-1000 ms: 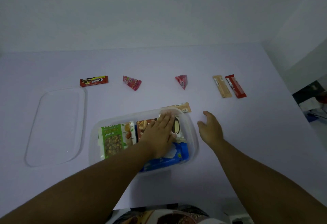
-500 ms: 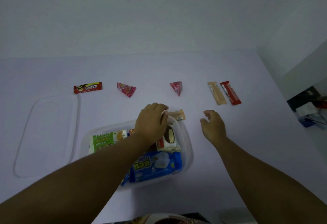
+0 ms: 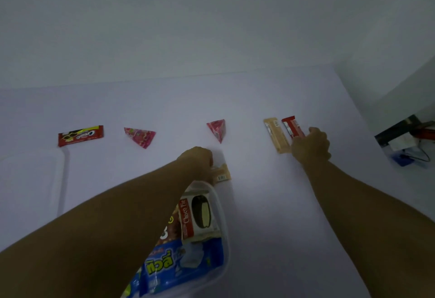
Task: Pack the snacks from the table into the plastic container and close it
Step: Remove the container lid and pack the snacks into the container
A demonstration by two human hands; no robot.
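The clear plastic container (image 3: 222, 206) sits low in the middle and holds a Choco Pie pack (image 3: 200, 215), a blue pack (image 3: 186, 264) and a brown pack (image 3: 168, 229). My left hand (image 3: 197, 160) is closed on a beige bar (image 3: 222, 174) lying just beyond the container's far rim. My right hand (image 3: 312, 144) has its fingers curled over the near end of a red bar (image 3: 290, 126), beside a long beige bar (image 3: 275, 137). A red cookie pack (image 3: 80, 135), a pink triangle pack (image 3: 140, 136) and a red triangle pack (image 3: 217, 129) lie on the white table (image 3: 270, 203).
The clear lid (image 3: 35, 180) lies flat at the left. The table's right edge runs down past my right arm. Beyond that edge are dark clutter and cables (image 3: 404, 142). A plain wall stands behind the table.
My left hand left the container's inside and closed on the beige bar at its far rim. My right hand reached forward to the red bar. The view shifted closer and left.
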